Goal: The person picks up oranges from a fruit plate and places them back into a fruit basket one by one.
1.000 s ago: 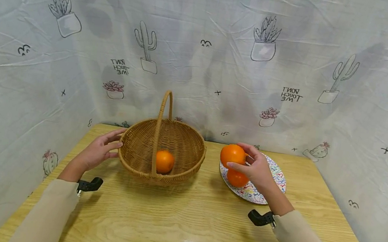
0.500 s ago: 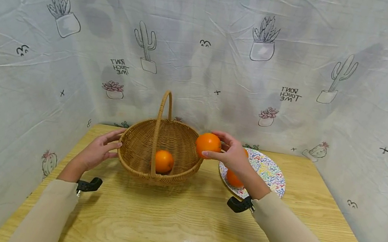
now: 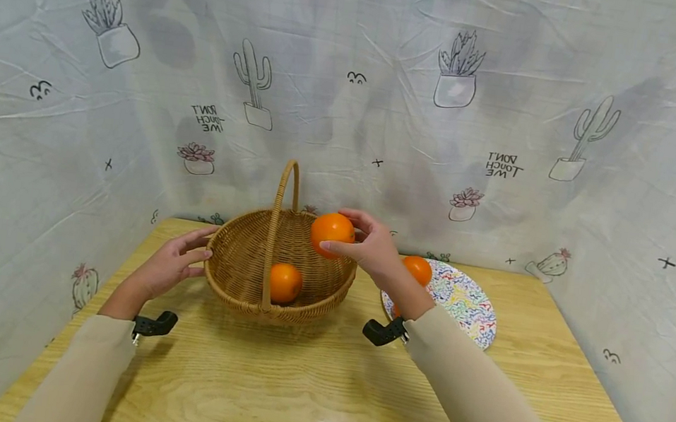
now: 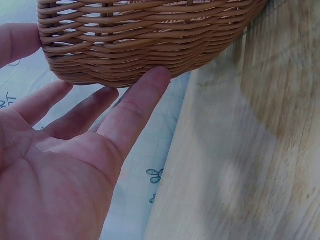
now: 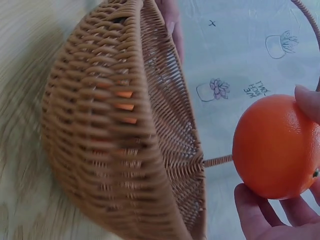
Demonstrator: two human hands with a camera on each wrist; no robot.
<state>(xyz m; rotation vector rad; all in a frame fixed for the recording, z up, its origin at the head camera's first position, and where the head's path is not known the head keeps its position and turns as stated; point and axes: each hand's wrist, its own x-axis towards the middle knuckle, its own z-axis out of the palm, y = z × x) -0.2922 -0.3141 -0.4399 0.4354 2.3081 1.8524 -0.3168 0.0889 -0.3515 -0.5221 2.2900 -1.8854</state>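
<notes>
In the head view a wicker basket [image 3: 236, 255] with a tall arched handle stands at the back of the table, one orange [image 3: 285, 284] lying inside. My left hand [image 3: 172, 264] rests its fingertips against the basket's left side; the left wrist view shows those fingers [image 4: 132, 107] extended along the woven wall. Over the basket's right part, my right hand [image 3: 374, 248] holds another orange [image 3: 332, 234] between thumb and fingers. In the right wrist view this orange [image 5: 277, 147] is beside the basket's rim, apart from the weave.
Right of the basket, a plate [image 3: 467, 303] with a colourful squiggle pattern carries an orange [image 3: 417, 270] and a second one mostly hidden behind my right forearm. A wooden table [image 3: 263, 386] lies under everything. Cloth [image 3: 350, 120] printed with cacti hangs behind and at both sides.
My right hand has carried the orange leftward and slightly up, from over the plate to over the basket's right side. The left hand and basket have stayed in place.
</notes>
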